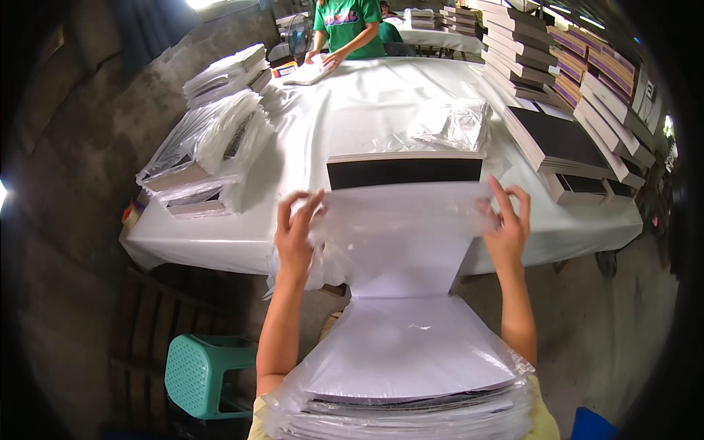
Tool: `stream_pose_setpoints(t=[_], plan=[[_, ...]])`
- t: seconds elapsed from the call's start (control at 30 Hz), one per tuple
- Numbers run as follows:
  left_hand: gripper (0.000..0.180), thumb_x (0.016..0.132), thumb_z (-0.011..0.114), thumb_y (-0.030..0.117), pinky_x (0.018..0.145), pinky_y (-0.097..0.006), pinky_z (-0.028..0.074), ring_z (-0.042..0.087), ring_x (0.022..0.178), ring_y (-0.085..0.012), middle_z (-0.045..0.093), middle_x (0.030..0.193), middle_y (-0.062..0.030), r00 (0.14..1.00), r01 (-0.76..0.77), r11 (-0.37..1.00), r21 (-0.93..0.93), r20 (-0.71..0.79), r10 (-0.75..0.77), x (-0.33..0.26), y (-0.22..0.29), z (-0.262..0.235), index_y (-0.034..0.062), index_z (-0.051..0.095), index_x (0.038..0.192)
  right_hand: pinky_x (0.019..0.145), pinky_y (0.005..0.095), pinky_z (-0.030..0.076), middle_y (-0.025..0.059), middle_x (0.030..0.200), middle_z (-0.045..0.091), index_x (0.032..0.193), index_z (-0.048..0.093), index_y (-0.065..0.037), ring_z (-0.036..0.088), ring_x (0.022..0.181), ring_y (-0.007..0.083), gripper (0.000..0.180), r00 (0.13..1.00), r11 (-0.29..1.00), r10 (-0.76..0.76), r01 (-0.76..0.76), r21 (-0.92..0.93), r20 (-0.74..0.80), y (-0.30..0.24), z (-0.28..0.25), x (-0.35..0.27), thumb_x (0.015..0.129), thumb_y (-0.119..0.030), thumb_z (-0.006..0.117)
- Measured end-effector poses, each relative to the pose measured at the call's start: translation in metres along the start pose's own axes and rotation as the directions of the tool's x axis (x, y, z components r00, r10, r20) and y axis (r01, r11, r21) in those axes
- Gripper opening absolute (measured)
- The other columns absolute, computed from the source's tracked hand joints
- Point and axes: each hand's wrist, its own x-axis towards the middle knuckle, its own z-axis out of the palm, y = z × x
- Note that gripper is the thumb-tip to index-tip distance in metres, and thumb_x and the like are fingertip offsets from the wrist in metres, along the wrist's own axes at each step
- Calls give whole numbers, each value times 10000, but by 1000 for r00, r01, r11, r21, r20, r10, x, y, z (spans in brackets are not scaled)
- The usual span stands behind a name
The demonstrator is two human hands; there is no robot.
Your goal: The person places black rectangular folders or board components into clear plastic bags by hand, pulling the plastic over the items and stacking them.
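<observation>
A white sheet or board (411, 253) stands in front of me, with a blurred clear plastic bag (352, 220) around or over its upper part. My left hand (295, 231) has its fingers curled at the bag's left edge. At the opposite edge my right hand (507, 224) pinches the plastic, its upper fingers bent and raised. Both sets of fingertips are smeared by motion. Just beyond lies a stack of black-topped boards (403, 172). Against my body, below the hands, rests a thick pile of plastic-wrapped white sheets (411, 352).
Loose clear bags (453, 123) lie behind the black-topped stack on the white-covered table (293, 169). Wrapped stacks (213, 143) stand left; black boards (557, 136) and tall piles (517, 51) stand right. Across the table a person in a green shirt (348, 29) handles something white. A green stool (194, 374) is lower left.
</observation>
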Motion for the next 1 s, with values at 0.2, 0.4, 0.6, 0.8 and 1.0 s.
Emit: stream_pose_setpoints(t=[0.2, 0.4, 0.6, 0.8, 1.0], plan=[[277, 599, 504, -44, 608, -248, 433, 561, 676, -164, 583, 737, -86, 890, 372, 818, -438, 419, -180, 3, 17, -61, -49, 576, 866, 522, 254, 408, 37, 709, 501, 829, 637, -10, 525, 649, 127, 349, 998, 986, 2, -13, 166, 70, -32, -61, 6, 578, 171, 477], [325, 727, 682, 128, 711, -224, 404, 532, 820, -123, 577, 876, -46, 377, 922, 207, -329, 884, -277, -36, 4, -39, -23, 569, 992, 541, 182, 357, -2, 691, 492, 1079, 510, -19, 461, 599, 67, 411, 612, 204, 66, -782, 589, 788, -7, -97, 3, 679, 64, 555], [368, 774, 660, 242, 743, -236, 407, 513, 812, -107, 553, 857, -20, 273, 901, 370, -224, 958, -84, -114, -57, 25, 23, 549, 1047, 625, 212, 429, 8, 786, 545, 1178, 466, -56, 524, 676, 84, 411, 185, -101, 288, -970, 222, 939, 104, -37, -147, 781, -23, 568], [282, 796, 626, 215, 680, -250, 393, 494, 779, -108, 552, 848, -10, 282, 957, 72, -281, 844, -455, -246, -133, 80, 50, 565, 1017, 677, 262, 417, 72, 819, 584, 991, 546, -1, 530, 749, 119, 265, 197, 306, 549, -952, 24, 812, 123, 28, -215, 774, -136, 618], [407, 815, 567, 331, 584, -227, 380, 446, 697, -81, 541, 978, -25, 476, 868, 163, -469, 692, -542, -157, -105, 18, 45, 515, 1100, 625, 213, 397, 5, 722, 549, 851, 560, -14, 501, 679, 76, 175, 388, 520, 367, -839, 159, 846, 148, 13, -161, 745, -116, 655]])
